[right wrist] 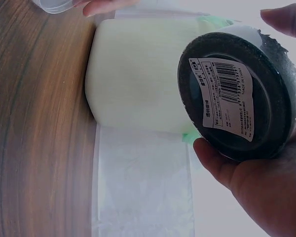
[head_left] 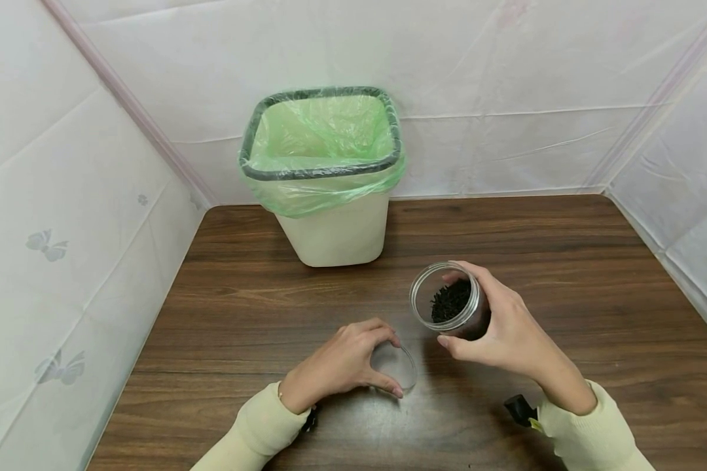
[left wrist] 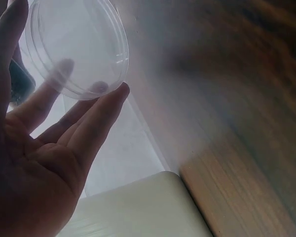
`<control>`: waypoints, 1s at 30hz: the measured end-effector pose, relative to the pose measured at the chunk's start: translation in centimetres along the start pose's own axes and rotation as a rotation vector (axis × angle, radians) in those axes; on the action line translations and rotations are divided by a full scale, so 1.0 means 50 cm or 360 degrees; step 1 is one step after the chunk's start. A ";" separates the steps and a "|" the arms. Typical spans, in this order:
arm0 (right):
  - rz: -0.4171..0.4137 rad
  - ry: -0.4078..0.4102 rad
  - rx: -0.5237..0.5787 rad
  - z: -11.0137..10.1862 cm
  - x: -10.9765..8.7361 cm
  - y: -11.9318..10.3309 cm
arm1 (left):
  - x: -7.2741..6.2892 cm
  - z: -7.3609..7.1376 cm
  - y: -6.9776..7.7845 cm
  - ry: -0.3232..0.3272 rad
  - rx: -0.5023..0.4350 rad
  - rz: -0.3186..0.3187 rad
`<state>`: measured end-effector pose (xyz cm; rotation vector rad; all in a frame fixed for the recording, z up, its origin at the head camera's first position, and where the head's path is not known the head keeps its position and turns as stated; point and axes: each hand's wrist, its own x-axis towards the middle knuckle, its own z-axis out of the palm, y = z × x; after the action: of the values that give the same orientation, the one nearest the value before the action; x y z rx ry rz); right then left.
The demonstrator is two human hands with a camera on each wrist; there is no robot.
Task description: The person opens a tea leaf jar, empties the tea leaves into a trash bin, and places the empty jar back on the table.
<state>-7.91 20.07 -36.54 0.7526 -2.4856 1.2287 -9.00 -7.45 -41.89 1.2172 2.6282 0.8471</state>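
My right hand (head_left: 509,330) grips a clear round jar (head_left: 417,297), its thumb and fingers on opposite sides. Dark, shredded stuff like loose tea leaves (head_left: 450,302) lies inside; the jar's top is uncovered and tilts leftward. From the right wrist view, the jar's underside shows a white barcode label (right wrist: 224,96), raised off the table. Lower and to the left, my left hand (head_left: 350,356) holds a clear round lid (head_left: 396,366) by its edge between thumb and fingers. The left wrist view shows this lid (left wrist: 81,47) above the table, fingertips along its rim.
A pale waste bin (head_left: 336,229) stands behind the hands, lined with a green plastic bag (head_left: 324,193) under a dark rim. Dark wood-grain tabletop (head_left: 241,294) spreads around it. White plastic sheeting (head_left: 507,85) walls the back and both sides.
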 end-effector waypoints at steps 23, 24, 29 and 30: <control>0.0033 -0.0001 -0.0028 -0.006 0.013 -0.005 | 0.001 0.011 0.001 -0.0174 0.0186 -0.0009; 0.0037 -0.0003 -0.0024 -0.006 0.014 -0.005 | 0.001 0.012 0.001 -0.0180 0.0198 -0.0014; 0.0060 -0.0002 -0.0009 -0.005 0.014 -0.005 | 0.000 0.013 -0.001 -0.0171 0.0197 0.0008; 0.0059 -0.0001 -0.0009 -0.005 0.014 -0.004 | 0.000 0.013 -0.002 -0.0162 0.0186 0.0015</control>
<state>-8.38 19.93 -35.91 0.7088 -2.5136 1.2341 -8.87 -7.21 -42.47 1.2649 2.6241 0.6231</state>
